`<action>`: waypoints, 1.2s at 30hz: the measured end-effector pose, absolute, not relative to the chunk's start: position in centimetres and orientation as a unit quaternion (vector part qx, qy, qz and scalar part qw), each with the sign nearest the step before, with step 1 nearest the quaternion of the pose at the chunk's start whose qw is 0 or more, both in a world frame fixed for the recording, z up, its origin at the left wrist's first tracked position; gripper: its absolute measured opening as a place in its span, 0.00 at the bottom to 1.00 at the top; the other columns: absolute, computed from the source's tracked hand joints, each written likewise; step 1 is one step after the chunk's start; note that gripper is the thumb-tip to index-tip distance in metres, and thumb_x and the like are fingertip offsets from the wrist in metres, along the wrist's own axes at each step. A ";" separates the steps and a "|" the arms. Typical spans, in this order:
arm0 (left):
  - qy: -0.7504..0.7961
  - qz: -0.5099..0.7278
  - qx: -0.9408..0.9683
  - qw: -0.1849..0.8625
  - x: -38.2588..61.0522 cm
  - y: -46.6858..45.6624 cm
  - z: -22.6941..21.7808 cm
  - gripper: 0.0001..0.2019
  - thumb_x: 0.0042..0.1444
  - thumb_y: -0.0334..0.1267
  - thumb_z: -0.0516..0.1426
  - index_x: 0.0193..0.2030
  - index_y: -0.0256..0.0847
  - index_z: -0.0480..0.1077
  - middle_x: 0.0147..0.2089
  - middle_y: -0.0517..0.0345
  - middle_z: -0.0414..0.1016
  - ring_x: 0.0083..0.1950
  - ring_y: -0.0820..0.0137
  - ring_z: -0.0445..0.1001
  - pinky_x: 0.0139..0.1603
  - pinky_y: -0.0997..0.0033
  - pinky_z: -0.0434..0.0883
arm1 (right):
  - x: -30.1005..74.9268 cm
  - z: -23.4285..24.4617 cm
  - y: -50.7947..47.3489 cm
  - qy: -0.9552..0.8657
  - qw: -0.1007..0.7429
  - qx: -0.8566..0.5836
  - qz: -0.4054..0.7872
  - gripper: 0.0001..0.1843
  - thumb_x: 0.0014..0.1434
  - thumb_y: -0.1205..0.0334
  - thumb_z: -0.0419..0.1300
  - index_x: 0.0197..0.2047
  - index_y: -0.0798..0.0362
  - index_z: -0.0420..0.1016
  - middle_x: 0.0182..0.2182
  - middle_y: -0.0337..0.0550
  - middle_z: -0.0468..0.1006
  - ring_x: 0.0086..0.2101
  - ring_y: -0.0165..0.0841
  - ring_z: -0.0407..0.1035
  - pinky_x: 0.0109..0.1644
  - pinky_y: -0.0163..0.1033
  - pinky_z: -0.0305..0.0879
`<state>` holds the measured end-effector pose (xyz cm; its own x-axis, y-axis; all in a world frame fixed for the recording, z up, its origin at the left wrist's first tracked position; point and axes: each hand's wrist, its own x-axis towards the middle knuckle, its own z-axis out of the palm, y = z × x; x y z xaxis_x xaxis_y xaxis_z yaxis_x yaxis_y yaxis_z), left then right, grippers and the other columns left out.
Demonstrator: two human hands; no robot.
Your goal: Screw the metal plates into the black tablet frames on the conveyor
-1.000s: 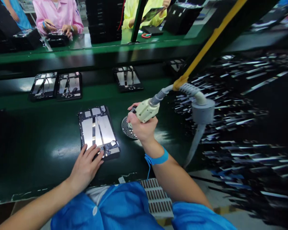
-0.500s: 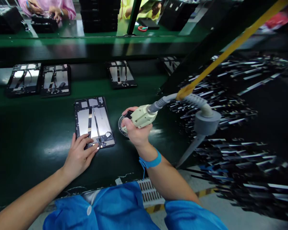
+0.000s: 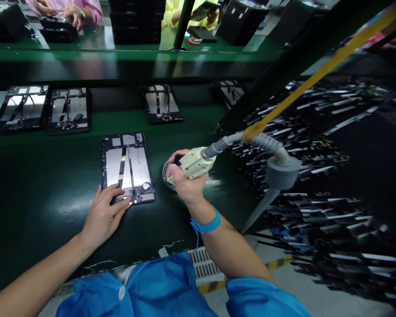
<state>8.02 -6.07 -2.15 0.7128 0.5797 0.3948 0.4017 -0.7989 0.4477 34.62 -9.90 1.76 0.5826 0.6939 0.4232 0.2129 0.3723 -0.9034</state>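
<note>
tablet point(image 3: 139, 160): flat on the green bench point(image 3: 53, 176), opened, silver plate up, two dark strips slanting down it; small pale square near its lower right corner. lies in front of the person, left of the right hand and apart from it.

left hand point(image 3: 103, 212): at the tablet's lower left corner, fingers loosely spread and bent, fingertips resting on its edge and lower end. palm off to the side, over the bench; grips nothing that shows.

right hand point(image 3: 188, 184): closed around a pale tool point(image 3: 198, 163), thumb along the near side. blue band point(image 3: 211, 222) on that wrist. perforated disc point(image 3: 165, 172) just beside the fingers, partly hidden by them; cannot tell how it joins the tool. hands well apart.

grey cable point(image 3: 229, 138) leaves the tool's rear, caught up by a yellow strap point(image 3: 300, 94); thick collar point(image 3: 283, 171) farther along.

beyond: four other tablets point(image 3: 69, 105) in a row, two close together at left. across the way, co-workers in pink sleeves point(image 3: 91, 12) and yellow.

right side: many dark strips, blurred.
</note>
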 end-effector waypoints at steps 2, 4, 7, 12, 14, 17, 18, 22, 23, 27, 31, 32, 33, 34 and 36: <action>0.269 0.270 0.909 0.166 8.3 -5.8 -2.2 0.09 0.68 0.34 0.60 0.50 0.48 0.81 0.54 0.50 0.77 0.63 0.53 0.73 0.67 0.32 0.66 | 34.6 2.1 -9.9 -0.425 0.717 -0.527 0.167 0.14 0.58 0.58 0.68 0.47 0.46 0.73 0.36 0.38 0.80 0.23 0.28 0.72 0.25 0.37 0.73; 0.272 0.273 0.909 0.157 8.9 -5.6 -2.4 0.08 0.68 0.35 0.60 0.49 0.47 0.81 0.54 0.49 0.78 0.63 0.53 0.73 0.67 0.32 0.66 | 34.7 2.8 -9.9 -0.418 0.724 -0.524 0.159 0.13 0.59 0.58 0.66 0.46 0.46 0.72 0.36 0.37 0.79 0.21 0.27 0.71 0.24 0.36 0.71; 0.278 0.269 0.911 0.141 10.1 -5.5 -2.5 0.09 0.68 0.34 0.59 0.49 0.46 0.81 0.54 0.48 0.78 0.64 0.51 0.73 0.66 0.32 0.66 | 34.4 4.4 -10.1 -0.403 0.743 -0.514 0.145 0.12 0.60 0.56 0.65 0.46 0.46 0.71 0.36 0.36 0.76 0.20 0.26 0.70 0.23 0.36 0.70; 0.277 0.253 0.917 0.132 11.0 -5.8 -2.5 0.10 0.70 0.33 0.57 0.52 0.45 0.79 0.55 0.46 0.77 0.66 0.50 0.72 0.65 0.30 0.66 | 31.7 6.0 -10.2 -0.437 0.751 -0.455 0.198 0.14 0.63 0.55 0.64 0.50 0.42 0.69 0.39 0.37 0.75 0.21 0.26 0.71 0.23 0.37 0.70; 0.281 0.252 0.916 0.135 11.0 -5.9 -2.3 0.11 0.70 0.33 0.57 0.53 0.45 0.79 0.55 0.46 0.77 0.66 0.51 0.72 0.65 0.31 0.66 | 30.3 5.6 -10.0 -0.461 0.734 -0.439 0.238 0.14 0.63 0.54 0.65 0.51 0.43 0.70 0.40 0.38 0.76 0.22 0.26 0.71 0.25 0.37 0.72; 0.286 0.245 0.915 0.142 11.0 -6.0 -1.9 0.11 0.70 0.33 0.56 0.53 0.45 0.79 0.56 0.46 0.77 0.66 0.52 0.72 0.65 0.30 0.65 | 28.9 4.1 -9.6 -0.484 0.713 -0.432 0.265 0.15 0.63 0.54 0.66 0.51 0.45 0.72 0.41 0.40 0.76 0.23 0.26 0.71 0.27 0.37 0.73; 0.287 0.242 0.916 0.143 11.1 -6.0 -1.8 0.11 0.71 0.33 0.56 0.53 0.46 0.78 0.56 0.47 0.77 0.66 0.51 0.71 0.65 0.30 0.65 | 28.7 3.6 -9.5 -0.486 0.710 -0.432 0.270 0.15 0.62 0.55 0.67 0.51 0.45 0.72 0.42 0.40 0.76 0.24 0.27 0.72 0.28 0.37 0.73; 0.282 0.238 0.918 0.146 11.1 -6.0 -1.4 0.12 0.71 0.33 0.54 0.53 0.45 0.78 0.56 0.46 0.77 0.66 0.50 0.72 0.64 0.28 0.67 | 28.5 2.5 -9.5 -0.489 0.690 -0.447 0.291 0.16 0.61 0.57 0.68 0.51 0.46 0.73 0.42 0.42 0.76 0.30 0.31 0.75 0.33 0.39 0.76; 0.282 0.237 0.918 0.145 11.1 -6.0 -1.3 0.12 0.71 0.33 0.54 0.53 0.44 0.78 0.56 0.46 0.77 0.66 0.49 0.72 0.63 0.28 0.67 | 28.5 2.5 -9.5 -0.489 0.686 -0.452 0.295 0.16 0.60 0.56 0.68 0.51 0.47 0.73 0.42 0.42 0.76 0.31 0.32 0.75 0.33 0.40 0.76; 0.287 0.231 0.919 0.142 11.1 -6.0 -1.2 0.12 0.71 0.33 0.54 0.53 0.45 0.78 0.57 0.46 0.77 0.67 0.49 0.71 0.64 0.28 0.67 | 28.4 2.7 -9.6 -0.482 0.677 -0.462 0.310 0.18 0.59 0.56 0.68 0.50 0.48 0.72 0.40 0.43 0.76 0.33 0.34 0.76 0.35 0.41 0.77; 0.284 0.225 0.921 0.140 11.0 -6.0 -1.4 0.13 0.71 0.33 0.54 0.53 0.45 0.79 0.58 0.44 0.77 0.67 0.49 0.71 0.65 0.28 0.66 | 28.1 2.9 -9.6 -0.487 0.674 -0.459 0.314 0.16 0.59 0.58 0.68 0.49 0.48 0.72 0.37 0.40 0.77 0.31 0.32 0.75 0.37 0.40 0.78; 0.281 0.227 0.922 0.138 10.9 -6.0 -1.5 0.13 0.71 0.33 0.54 0.54 0.45 0.79 0.58 0.43 0.76 0.67 0.48 0.71 0.65 0.27 0.66 | 28.0 3.0 -9.6 -0.500 0.674 -0.453 0.302 0.15 0.59 0.60 0.68 0.49 0.48 0.72 0.37 0.40 0.77 0.31 0.31 0.75 0.38 0.41 0.78; 0.277 0.230 0.923 0.136 10.8 -6.0 -1.6 0.14 0.71 0.33 0.53 0.54 0.45 0.79 0.59 0.42 0.76 0.67 0.47 0.71 0.64 0.26 0.65 | 27.9 3.0 -9.6 -0.515 0.673 -0.448 0.286 0.14 0.59 0.61 0.68 0.48 0.48 0.73 0.36 0.40 0.78 0.32 0.32 0.75 0.40 0.41 0.78; 0.274 0.233 0.923 0.134 10.6 -5.9 -1.7 0.14 0.71 0.33 0.53 0.54 0.45 0.79 0.59 0.41 0.76 0.66 0.47 0.71 0.64 0.25 0.65 | 27.7 3.0 -9.6 -0.528 0.673 -0.445 0.266 0.14 0.58 0.62 0.68 0.47 0.48 0.73 0.36 0.40 0.78 0.33 0.32 0.75 0.41 0.42 0.78; 0.270 0.237 0.923 0.137 10.4 -5.8 -2.0 0.15 0.71 0.33 0.53 0.54 0.46 0.79 0.61 0.41 0.75 0.67 0.46 0.71 0.64 0.25 0.65 | 27.6 3.1 -9.5 -0.546 0.670 -0.446 0.235 0.13 0.57 0.63 0.68 0.46 0.49 0.74 0.35 0.40 0.78 0.34 0.33 0.75 0.43 0.43 0.77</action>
